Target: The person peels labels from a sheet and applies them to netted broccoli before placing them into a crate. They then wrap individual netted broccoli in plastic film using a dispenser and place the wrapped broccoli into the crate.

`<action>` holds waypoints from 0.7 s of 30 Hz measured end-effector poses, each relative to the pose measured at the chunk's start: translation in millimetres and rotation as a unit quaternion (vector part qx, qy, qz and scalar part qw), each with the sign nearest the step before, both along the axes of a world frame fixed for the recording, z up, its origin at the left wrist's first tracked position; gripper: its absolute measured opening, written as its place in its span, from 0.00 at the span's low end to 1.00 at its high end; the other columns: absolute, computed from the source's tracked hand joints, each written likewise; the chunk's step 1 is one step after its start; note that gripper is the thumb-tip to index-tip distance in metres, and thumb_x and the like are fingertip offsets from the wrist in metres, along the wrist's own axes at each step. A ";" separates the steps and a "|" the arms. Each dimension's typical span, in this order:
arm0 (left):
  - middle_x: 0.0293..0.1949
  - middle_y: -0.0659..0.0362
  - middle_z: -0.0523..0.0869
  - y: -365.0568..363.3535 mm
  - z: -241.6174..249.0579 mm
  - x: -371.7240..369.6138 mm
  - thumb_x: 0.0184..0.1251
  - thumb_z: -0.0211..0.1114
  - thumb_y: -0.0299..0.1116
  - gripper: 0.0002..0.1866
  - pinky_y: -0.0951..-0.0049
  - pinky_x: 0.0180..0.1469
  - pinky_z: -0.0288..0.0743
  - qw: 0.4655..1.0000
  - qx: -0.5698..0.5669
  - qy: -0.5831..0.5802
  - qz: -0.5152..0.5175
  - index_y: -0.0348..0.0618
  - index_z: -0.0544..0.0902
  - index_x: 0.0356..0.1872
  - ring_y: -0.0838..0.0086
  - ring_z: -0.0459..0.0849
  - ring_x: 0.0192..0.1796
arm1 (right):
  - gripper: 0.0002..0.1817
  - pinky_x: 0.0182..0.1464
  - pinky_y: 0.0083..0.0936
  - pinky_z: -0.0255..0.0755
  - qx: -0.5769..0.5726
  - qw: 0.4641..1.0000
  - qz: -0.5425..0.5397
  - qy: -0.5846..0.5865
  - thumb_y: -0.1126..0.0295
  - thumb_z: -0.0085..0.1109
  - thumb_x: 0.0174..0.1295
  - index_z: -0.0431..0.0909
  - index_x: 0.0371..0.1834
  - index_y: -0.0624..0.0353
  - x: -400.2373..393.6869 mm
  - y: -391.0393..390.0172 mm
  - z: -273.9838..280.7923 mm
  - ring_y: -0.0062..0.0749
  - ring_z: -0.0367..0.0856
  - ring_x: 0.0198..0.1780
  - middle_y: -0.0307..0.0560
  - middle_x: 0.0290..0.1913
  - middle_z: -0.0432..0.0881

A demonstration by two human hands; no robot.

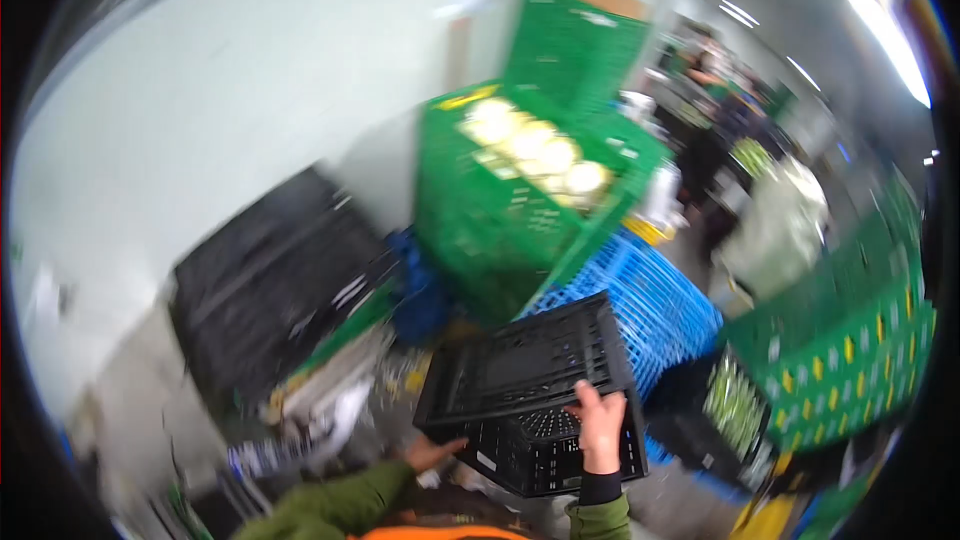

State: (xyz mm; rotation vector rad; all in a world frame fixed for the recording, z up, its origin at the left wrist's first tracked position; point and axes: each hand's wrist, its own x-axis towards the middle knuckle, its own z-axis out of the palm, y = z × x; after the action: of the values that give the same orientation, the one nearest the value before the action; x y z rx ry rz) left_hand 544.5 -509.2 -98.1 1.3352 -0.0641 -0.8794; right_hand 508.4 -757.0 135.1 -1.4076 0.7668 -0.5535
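Note:
A black plastic crate (527,365) with slotted walls is tilted in front of me, low in the head view. My left hand (436,452) is closed on its near left edge, the fingers partly hidden by the crate. At the right side my right hand (600,428) grips the crate, its thumb up and the other fingers mostly out of sight. Just past the crate stands a blue slatted basket (650,305), which the crate overlaps in this view.
Stacked green crates (490,225) holding pale round produce stand ahead. Black crates (280,280) are piled by the white wall (230,70). To the right are green crates (840,340), a black crate of green vegetables (735,405) and a whitish sack (785,225). People work behind.

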 end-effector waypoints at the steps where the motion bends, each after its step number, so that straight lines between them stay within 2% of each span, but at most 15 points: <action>1: 0.59 0.52 0.81 10.5 31.0 -9.6 0.61 0.75 0.42 0.38 0.66 0.64 0.72 0.999 0.012 -0.022 0.030 0.32 0.70 0.67 0.67 0.79 0.59 | 0.14 0.28 0.23 0.79 -0.055 0.997 0.052 0.019 0.73 0.59 0.64 0.76 0.51 0.66 3.0 7.8 22.9 0.25 0.82 0.32 0.44 0.40 0.84; 2: 0.59 0.53 0.81 23.7 56.5 -19.0 0.62 0.74 0.41 0.35 0.67 0.64 0.72 0.997 0.029 -0.042 0.051 0.34 0.72 0.67 0.69 0.79 0.58 | 0.13 0.26 0.21 0.77 -0.071 0.995 0.067 -0.001 0.71 0.59 0.65 0.76 0.50 0.66 13.7 35.5 57.2 0.22 0.80 0.30 0.43 0.37 0.84; 4: 0.58 0.54 0.82 49.3 50.0 -34.8 0.64 0.72 0.39 0.31 0.68 0.62 0.72 0.995 -0.016 0.008 0.103 0.38 0.74 0.65 0.69 0.79 0.58 | 0.12 0.27 0.19 0.74 -0.138 0.981 0.135 0.011 0.68 0.61 0.67 0.75 0.48 0.64 34.3 77.2 97.1 0.18 0.76 0.28 0.39 0.36 0.80; 5: 0.58 0.54 0.82 59.7 63.8 -36.1 0.64 0.72 0.39 0.31 0.68 0.62 0.72 0.991 -0.016 0.015 0.128 0.38 0.74 0.65 0.69 0.79 0.58 | 0.13 0.27 0.18 0.73 -0.167 0.973 0.159 -0.031 0.68 0.60 0.68 0.74 0.49 0.63 49.1 100.9 110.1 0.18 0.76 0.29 0.39 0.37 0.80; 7: 0.55 0.59 0.84 83.6 99.9 -35.0 0.64 0.73 0.35 0.23 0.70 0.60 0.74 0.962 -0.157 0.035 0.221 0.38 0.80 0.57 0.73 0.81 0.54 | 0.12 0.27 0.18 0.73 -0.217 0.947 0.202 -0.123 0.67 0.59 0.70 0.73 0.49 0.62 84.6 149.8 138.7 0.18 0.75 0.29 0.38 0.38 0.78; 8: 0.54 0.57 0.85 109.8 120.7 -32.0 0.64 0.71 0.31 0.21 0.70 0.56 0.76 0.975 -0.101 0.101 0.172 0.37 0.80 0.56 0.72 0.83 0.52 | 0.10 0.29 0.17 0.73 -0.248 0.918 0.253 -0.181 0.68 0.59 0.70 0.73 0.47 0.61 97.7 175.4 151.6 0.18 0.75 0.30 0.38 0.36 0.78; 9: 0.52 0.57 0.85 125.0 136.7 -30.2 0.64 0.69 0.30 0.19 0.69 0.55 0.78 0.962 -0.151 0.112 0.196 0.37 0.80 0.56 0.71 0.84 0.51 | 0.09 0.30 0.17 0.73 -0.288 0.888 0.304 -0.190 0.70 0.60 0.69 0.71 0.44 0.61 115.9 182.0 151.8 0.18 0.75 0.30 0.38 0.36 0.76; 11: 0.48 0.56 0.87 147.7 167.8 -27.6 0.67 0.62 0.28 0.16 0.64 0.51 0.81 0.928 -0.224 0.113 0.275 0.36 0.80 0.55 0.66 0.85 0.51 | 0.19 0.42 0.20 0.78 -0.246 0.841 0.405 -0.261 0.77 0.60 0.67 0.71 0.60 0.65 132.6 236.6 167.0 0.24 0.82 0.40 0.45 0.45 0.81; 12: 0.47 0.55 0.87 158.6 167.9 -26.7 0.68 0.62 0.29 0.14 0.66 0.47 0.84 0.913 -0.241 0.100 0.314 0.35 0.81 0.51 0.67 0.86 0.50 | 0.25 0.48 0.24 0.79 -0.211 0.806 0.491 -0.254 0.77 0.61 0.66 0.69 0.66 0.66 135.0 255.5 172.9 0.28 0.83 0.46 0.49 0.51 0.81; 14: 0.47 0.55 0.87 182.7 191.1 -24.4 0.69 0.59 0.30 0.13 0.65 0.48 0.84 0.879 -0.306 0.093 0.354 0.35 0.81 0.51 0.66 0.86 0.50 | 0.24 0.50 0.26 0.78 -0.347 0.658 0.655 -0.134 0.75 0.64 0.64 0.71 0.63 0.66 138.1 259.2 179.2 0.30 0.83 0.49 0.51 0.50 0.82; 15: 0.48 0.54 0.87 195.7 190.5 -21.3 0.71 0.56 0.32 0.15 0.61 0.52 0.82 0.878 -0.318 0.097 0.345 0.34 0.81 0.51 0.65 0.86 0.51 | 0.26 0.53 0.30 0.78 -0.379 0.567 0.728 -0.064 0.66 0.66 0.64 0.72 0.63 0.67 137.8 259.0 182.8 0.37 0.84 0.50 0.55 0.52 0.83; 16: 0.50 0.52 0.87 208.2 221.7 -16.8 0.71 0.54 0.34 0.16 0.56 0.58 0.78 0.868 -0.346 0.081 0.347 0.33 0.81 0.50 0.63 0.85 0.52 | 0.34 0.55 0.37 0.76 -0.439 0.463 0.769 -0.044 0.55 0.70 0.60 0.72 0.64 0.66 145.5 251.1 169.0 0.49 0.84 0.51 0.61 0.53 0.82; 18: 0.54 0.47 0.85 228.9 232.2 -2.3 0.70 0.52 0.35 0.21 0.51 0.64 0.73 0.848 -0.360 0.035 0.388 0.29 0.78 0.55 0.56 0.83 0.57 | 0.43 0.59 0.43 0.73 -0.508 0.287 0.805 0.102 0.48 0.73 0.53 0.70 0.67 0.64 147.6 253.2 165.0 0.58 0.81 0.55 0.65 0.58 0.79; 20: 0.53 0.39 0.83 246.8 242.2 14.3 0.69 0.51 0.35 0.21 0.49 0.63 0.74 0.812 -0.367 0.112 0.440 0.26 0.76 0.53 0.45 0.82 0.55 | 0.48 0.59 0.45 0.72 -0.528 0.368 0.764 -0.030 0.50 0.77 0.46 0.68 0.69 0.62 152.1 239.6 126.9 0.59 0.80 0.55 0.66 0.56 0.79; 21: 0.52 0.38 0.83 251.8 242.2 23.3 0.68 0.53 0.33 0.18 0.47 0.64 0.74 0.800 -0.372 0.083 0.464 0.28 0.76 0.50 0.44 0.82 0.54 | 0.43 0.56 0.43 0.73 -0.606 0.371 0.701 -0.060 0.55 0.75 0.46 0.69 0.66 0.60 157.9 246.8 117.8 0.57 0.80 0.52 0.62 0.53 0.80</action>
State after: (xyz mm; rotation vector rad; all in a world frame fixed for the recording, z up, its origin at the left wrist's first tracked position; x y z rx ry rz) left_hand 567.9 -257.4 144.0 0.4058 0.3350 -0.0627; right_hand 666.3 -510.2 252.9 -2.5872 -1.5109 0.3933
